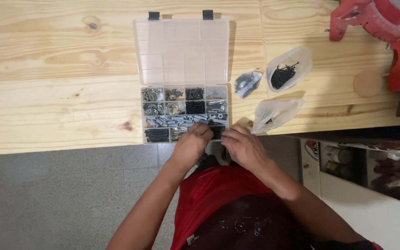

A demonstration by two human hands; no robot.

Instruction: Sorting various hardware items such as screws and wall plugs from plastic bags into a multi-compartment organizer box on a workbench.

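A pale, knotty pine table (70,69) carries a clear plastic compartment box (184,113), lid laid back, at its near edge; left hand (191,144) and right hand (242,146) rest curled, fingers together, over its near-right cell of black screws (217,132), grip unclear

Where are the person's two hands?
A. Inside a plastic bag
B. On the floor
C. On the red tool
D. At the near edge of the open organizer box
D: the left hand and right hand meet at the near row of the organizer box.
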